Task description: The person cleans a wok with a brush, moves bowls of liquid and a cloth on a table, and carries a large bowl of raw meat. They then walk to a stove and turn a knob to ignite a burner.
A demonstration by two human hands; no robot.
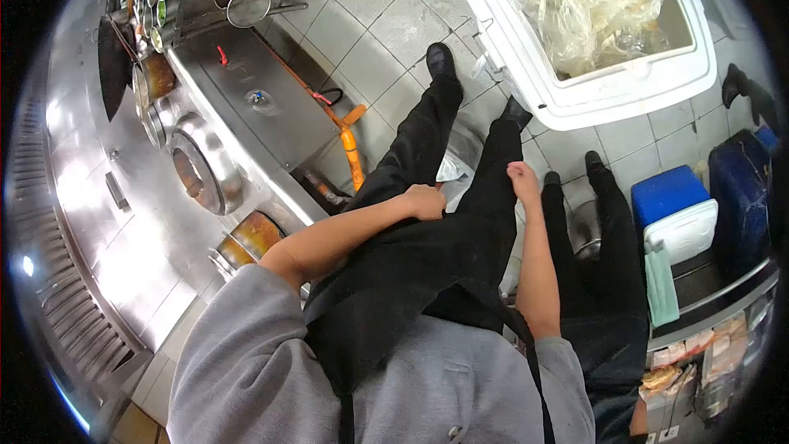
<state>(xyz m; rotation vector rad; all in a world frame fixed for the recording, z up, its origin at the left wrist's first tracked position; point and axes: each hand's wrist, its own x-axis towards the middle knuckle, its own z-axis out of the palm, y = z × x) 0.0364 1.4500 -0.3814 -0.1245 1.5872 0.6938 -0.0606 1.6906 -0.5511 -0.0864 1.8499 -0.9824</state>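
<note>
The fingers of the left hand (423, 201) are folded together into a fist at the front of the black apron (399, 279); from here I cannot tell whether they pinch a fold of it or merely rest there. Those of the right hand (524, 181) curl inward beside the right thigh, with nothing visible between them; how tightly they close, I can't make out. I'd judge this a pause, or a small tug at the clothing; taking hold of anything else would call for opening the fingers first.

The apron lies across the wearer's lap and waist, dark, plain and soft-looking, creased, its upper edge slack over the grey shirt (460, 370).

Beyond the hands, pale plastic (452, 168) shows between the legs. To the left runs a steel surface (152, 247) with a round burner (226, 177). Far right, a white bin (625, 107) holds crumpled clear plastic (592, 16). Near right, another person's black-clad legs (610, 205) stand close by, with a blue box (670, 193) and a green cloth (662, 292) past them.
</note>
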